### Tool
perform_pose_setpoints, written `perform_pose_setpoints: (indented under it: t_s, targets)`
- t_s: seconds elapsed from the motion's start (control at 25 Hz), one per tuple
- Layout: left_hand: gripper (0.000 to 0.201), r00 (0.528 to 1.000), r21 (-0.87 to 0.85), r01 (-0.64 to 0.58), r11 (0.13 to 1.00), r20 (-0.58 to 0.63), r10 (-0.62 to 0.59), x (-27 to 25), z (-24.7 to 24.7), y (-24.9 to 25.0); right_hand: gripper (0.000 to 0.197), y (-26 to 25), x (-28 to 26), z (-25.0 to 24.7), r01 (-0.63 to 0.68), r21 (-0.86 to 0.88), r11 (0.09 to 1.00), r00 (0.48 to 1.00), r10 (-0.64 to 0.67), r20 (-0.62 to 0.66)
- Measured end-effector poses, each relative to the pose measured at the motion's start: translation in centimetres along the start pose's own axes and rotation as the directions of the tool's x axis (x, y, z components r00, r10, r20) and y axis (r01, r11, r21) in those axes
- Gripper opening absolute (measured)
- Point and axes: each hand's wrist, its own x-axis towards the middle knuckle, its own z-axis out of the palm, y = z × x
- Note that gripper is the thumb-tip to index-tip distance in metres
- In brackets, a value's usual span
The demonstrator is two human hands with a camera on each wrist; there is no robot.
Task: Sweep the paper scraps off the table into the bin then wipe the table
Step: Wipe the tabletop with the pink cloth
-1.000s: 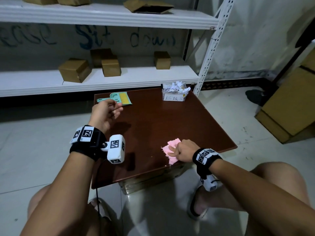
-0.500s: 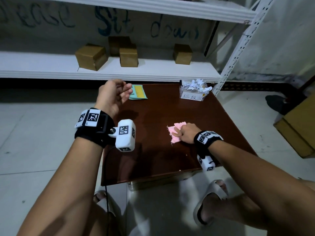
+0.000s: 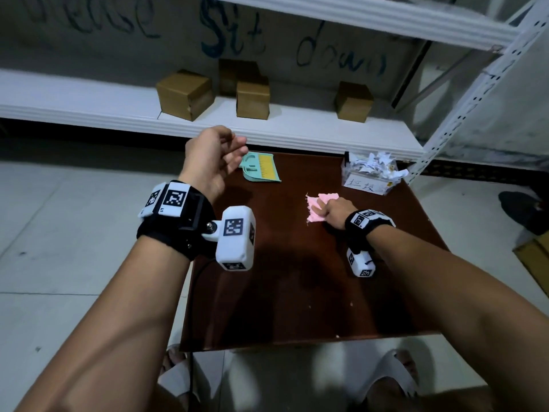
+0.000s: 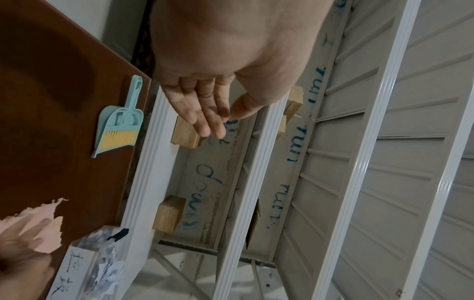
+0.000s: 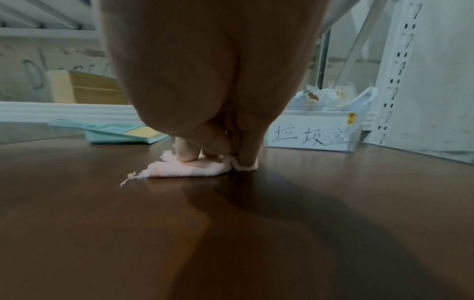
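On the dark brown table (image 3: 297, 292) my right hand (image 3: 326, 208) bears down on a pink cloth (image 3: 316, 209), just short of the bin. In the right wrist view its bent fingers and thumb (image 5: 215, 156) dig into the bunched cloth (image 5: 184, 168). The clear bin (image 3: 368, 176), labelled and stuffed with white paper scraps, stands at the far right corner. A teal dustpan with a yellow-bristled brush (image 3: 261, 168) lies at the far left. My left hand (image 3: 234, 153) hovers above that corner, fingers relaxed, holding nothing. A few tiny white specks (image 3: 351, 303) lie near the front edge.
A white shelf (image 3: 89, 111) with several cardboard boxes (image 3: 184, 95) runs right behind the table. Its perforated upright (image 3: 463, 108) stands beside the bin. A cardboard box (image 3: 534, 263) sits on the floor at right. My slippered feet (image 3: 398, 379) are under the near edge.
My right hand has slid the pink cloth from the near edge across the table toward the bin. The left hand stayed raised over the far left corner and its fingers loosened.
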Motion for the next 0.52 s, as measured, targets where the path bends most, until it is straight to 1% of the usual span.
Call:
perform_pose_setpoints:
  t_s: [0.08, 0.28, 0.44, 0.52]
  targets:
    - [0.008, 1.0, -0.022, -0.026, 0.999, -0.018, 0.026, 0.6, -0.4, 0.5, 0.045, 0.4, 2.9, -0.4, 0.0, -0.026, 1.0, 1.0, 0.0, 0.007]
    - [0.007, 0.995, -0.095, -0.084, 0.992, -0.055, 0.079, 1.4, -1.8, 1.8, 0.057, 0.2, 7.7, -1.7, 0.002, -0.086, 0.996, 1.0, -0.002, 0.002]
    - [0.007, 0.993, -0.095, -0.101, 0.99, -0.07, 0.095, 1.3, -2.6, 2.5, 0.062, 0.2, 11.0, -2.2, -0.006, -0.052, 0.999, 1.0, 0.006, 0.001]
    - [0.007, 0.992, -0.093, -0.107, 0.99, -0.077, 0.1, 1.4, -2.8, 2.7, 0.066, 0.3, 12.4, -2.4, -0.026, -0.001, 1.0, 1.0, 0.026, -0.001]
